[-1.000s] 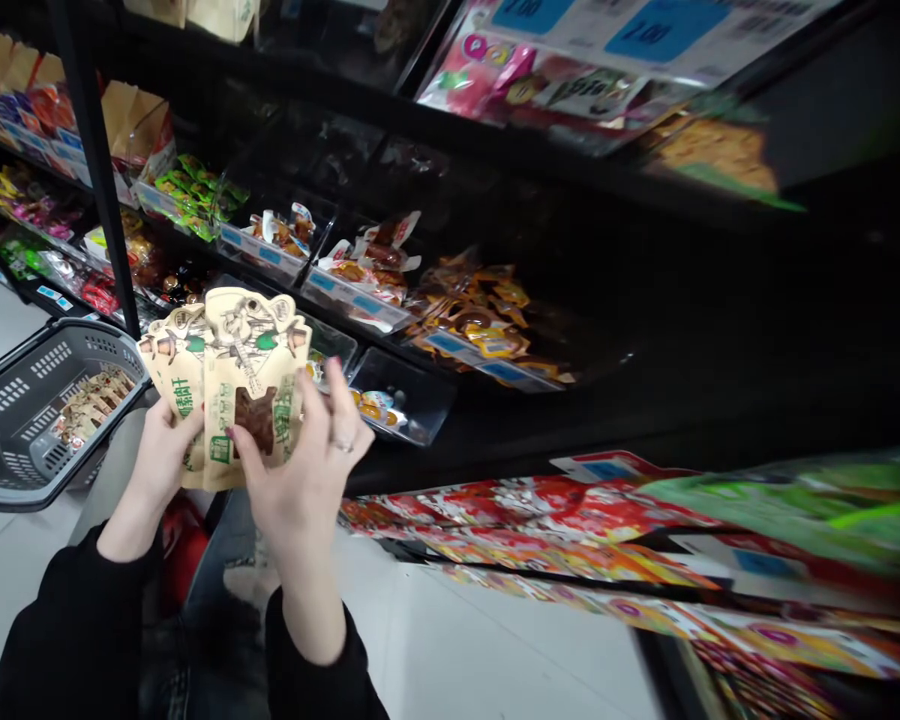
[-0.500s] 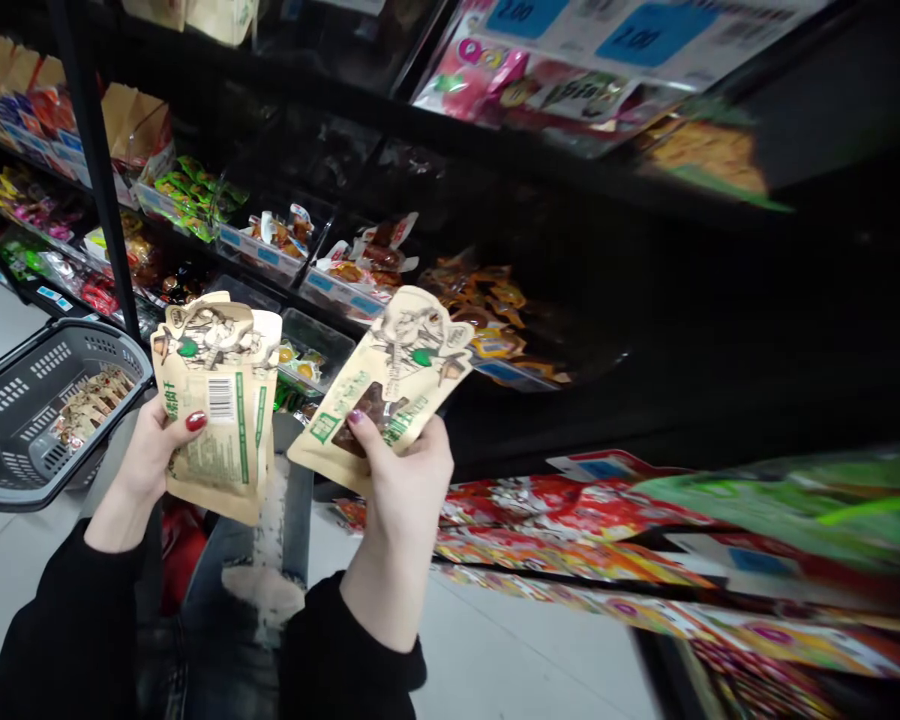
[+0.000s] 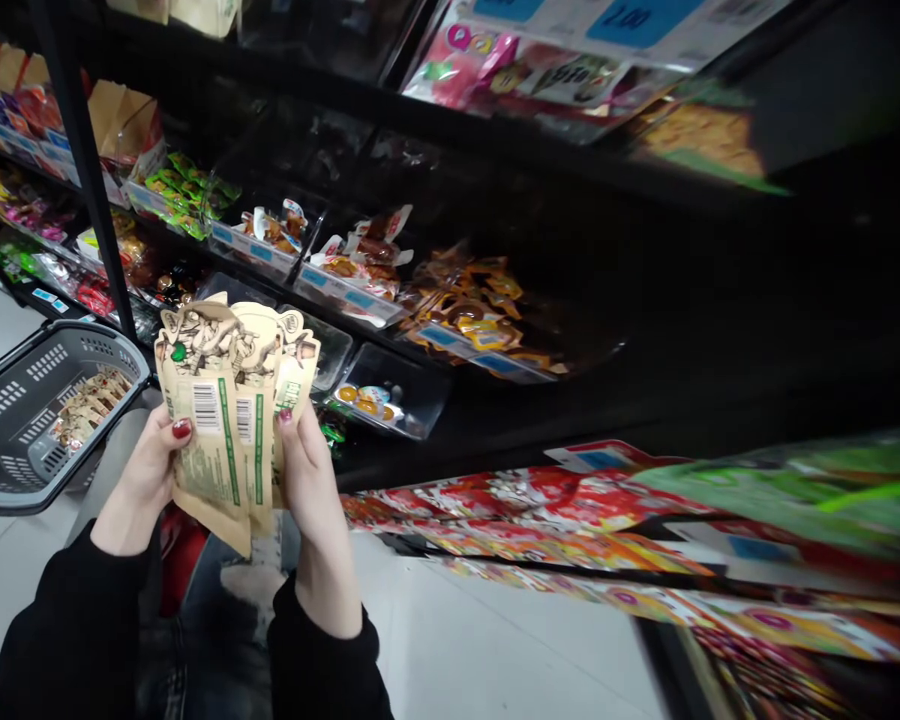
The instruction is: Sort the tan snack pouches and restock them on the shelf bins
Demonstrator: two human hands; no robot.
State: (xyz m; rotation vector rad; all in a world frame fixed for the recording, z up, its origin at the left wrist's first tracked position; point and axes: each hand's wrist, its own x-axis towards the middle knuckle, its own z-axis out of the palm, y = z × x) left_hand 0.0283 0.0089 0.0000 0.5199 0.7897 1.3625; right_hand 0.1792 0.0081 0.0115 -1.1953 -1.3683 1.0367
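Several tan snack pouches (image 3: pixel 214 440) with barcodes and green stripes are bunched together between my two hands. My left hand (image 3: pixel 144 470) is closed on their left side, its thumb pressing on the front pouch. On the right, my right hand (image 3: pixel 309 470) grips another tan pouch (image 3: pixel 294 368) with green lettering, which sits partly behind the others. Its thumb lies along that pouch's edge, and most of its fingers are hidden. More patterned pouches (image 3: pixel 94 405) lie in a grey shopping basket (image 3: pixel 15 440) to my left.
Black shelving holds trays of wrapped snacks (image 3: pixel 476 310), and a clear bin (image 3: pixel 401 385) with a few yellow-wrapped pieces juts out near my right hand. Red snack bags (image 3: pixel 555 500) hang low at the right. A black shelf post (image 3: pixel 82 170) rises beyond the basket.
My right hand has moved left with its pouch, bringing it against the pouches in my left hand. Its pouch is now partly covered. The clear bin has come into fuller view.
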